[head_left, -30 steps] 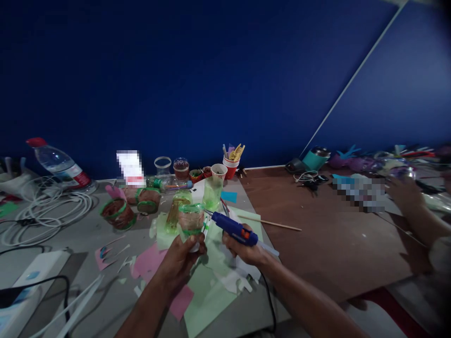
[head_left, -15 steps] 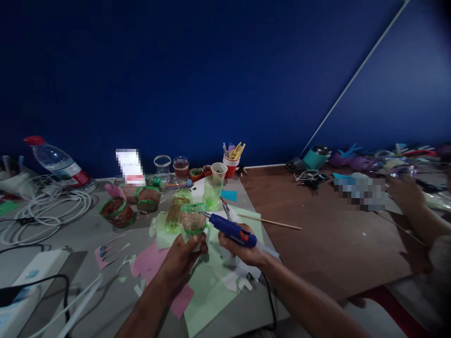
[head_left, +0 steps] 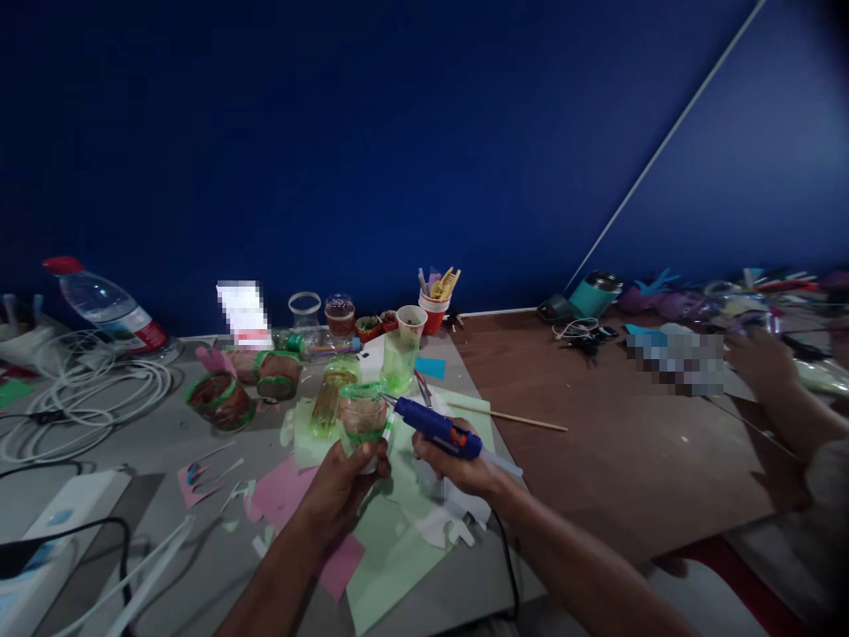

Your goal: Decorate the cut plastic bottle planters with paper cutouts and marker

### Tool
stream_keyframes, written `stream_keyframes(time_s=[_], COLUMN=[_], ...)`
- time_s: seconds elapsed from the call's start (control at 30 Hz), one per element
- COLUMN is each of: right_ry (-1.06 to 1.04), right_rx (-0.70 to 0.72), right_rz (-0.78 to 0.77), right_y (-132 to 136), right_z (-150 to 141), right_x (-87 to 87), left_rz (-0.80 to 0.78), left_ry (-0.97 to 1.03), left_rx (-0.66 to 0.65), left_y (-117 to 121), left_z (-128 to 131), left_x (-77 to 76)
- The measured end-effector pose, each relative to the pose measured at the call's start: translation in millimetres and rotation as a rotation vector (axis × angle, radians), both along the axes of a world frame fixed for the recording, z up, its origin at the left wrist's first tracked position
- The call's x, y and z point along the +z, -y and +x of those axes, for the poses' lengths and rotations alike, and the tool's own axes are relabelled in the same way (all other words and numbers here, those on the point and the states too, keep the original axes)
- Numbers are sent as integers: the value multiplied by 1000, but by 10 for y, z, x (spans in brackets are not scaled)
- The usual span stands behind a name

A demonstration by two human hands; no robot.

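Between the fingers of my left hand stands a small clear cup, painted brownish with green bands at the rim and lower down. My right hand is wrapped round a blue hot glue gun. The gun's nozzle points left and sits at the cup's upper right side, close under the green rim; whether it touches I cannot tell. Below both hands lie a pale green sheet, a pink paper and white paper scraps. Behind the cup lies a green-and-brown painted clear container.
Brown painted cups and a tall green-tinted cup stand behind. A wooden stick lies at right. White cables, a water bottle and a power strip occupy the left. Another person's hand works at far right.
Both hands, the cup and the glue gun hold nearly the same pose. The view has shifted very slightly. At far right, the other person's hand has moved a little.
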State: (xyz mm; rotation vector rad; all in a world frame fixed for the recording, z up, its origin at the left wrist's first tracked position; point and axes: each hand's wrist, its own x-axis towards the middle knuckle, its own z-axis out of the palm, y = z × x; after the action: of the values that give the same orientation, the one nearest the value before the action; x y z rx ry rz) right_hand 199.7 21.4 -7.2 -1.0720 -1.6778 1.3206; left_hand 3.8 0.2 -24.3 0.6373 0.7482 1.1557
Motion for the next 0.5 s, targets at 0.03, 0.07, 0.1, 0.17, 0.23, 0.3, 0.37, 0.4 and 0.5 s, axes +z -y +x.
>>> stream_keyframes(time_s=[0.03, 0.07, 0.1, 0.17, 0.23, 0.3, 0.37, 0.4, 0.5], right_ry=[2, 1, -4, -22, -23, -16, -21, -30, -50], right_rx=[0, -1, 0, 8, 23, 39, 55, 58, 39], right_rz=[-7, -14, -18, -18, -3, 13, 23, 28, 44], right_y=[-3, -4, -4, 2, 16, 30, 39, 40, 33], right_z=[4, 7, 9, 9, 5, -2, -8, -10, -8], right_x=[-5, -7, -4, 18, 57, 93, 105, 99, 53], left_rz=[-7, -15, -20, -19, -6, 2, 8, 13, 32], left_ry=[7, 17, 28, 45, 44, 24, -8, -31, -107], left_rx=[6, 9, 10, 3, 3, 16, 28, 33, 41], left_y=[2, 3, 3, 4, 3, 1, 0, 0, 6], left_z=[1, 2, 2, -1, -1, 4, 15, 23, 50], left_x=[7, 13, 18, 21, 21, 24, 32, 38, 64])
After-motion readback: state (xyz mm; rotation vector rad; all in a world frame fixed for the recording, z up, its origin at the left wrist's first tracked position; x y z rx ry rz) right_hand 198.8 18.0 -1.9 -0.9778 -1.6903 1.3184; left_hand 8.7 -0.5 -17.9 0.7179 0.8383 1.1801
